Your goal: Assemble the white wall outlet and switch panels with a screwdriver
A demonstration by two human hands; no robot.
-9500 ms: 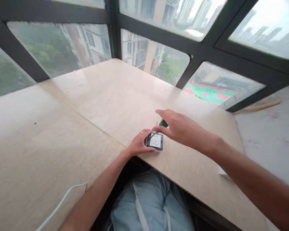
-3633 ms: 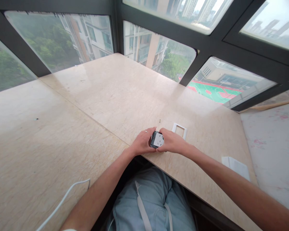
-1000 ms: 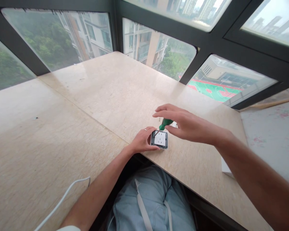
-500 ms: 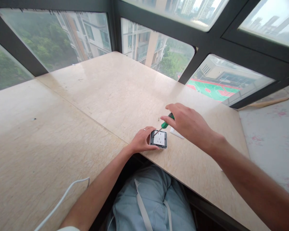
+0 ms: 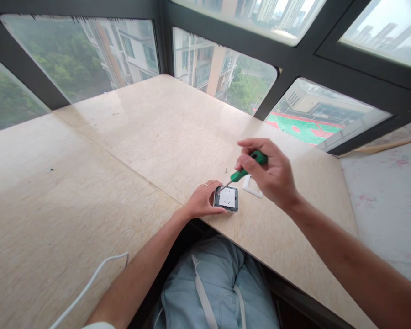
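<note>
A wall socket (image 5: 227, 198) with a white face and a dark grey surround lies on the stone sill near its front edge. My left hand (image 5: 202, 199) grips it from the left, thumb on the near side and fingers on the far side. In my right hand (image 5: 267, 170) is a screwdriver (image 5: 239, 175) with a green handle, held at a slant. Its tip meets the left part of the socket's surround, at a screw spot. Just right of the socket lies a white frame (image 5: 252, 188), partly behind my right hand.
Beyond the socket a tiny brass-coloured piece (image 5: 226, 170) lies on the sill (image 5: 150, 137). A white cable (image 5: 89, 283) runs along the lower left. A small dark bit (image 5: 51, 169) sits far left. Dark window frames (image 5: 222, 50) border the back; a papered wall (image 5: 390, 196) stands right.
My right hand has turned and shifted slightly right on the screwdriver, showing more of the green handle. The white frame shows more. My left hand and the socket stay in place.
</note>
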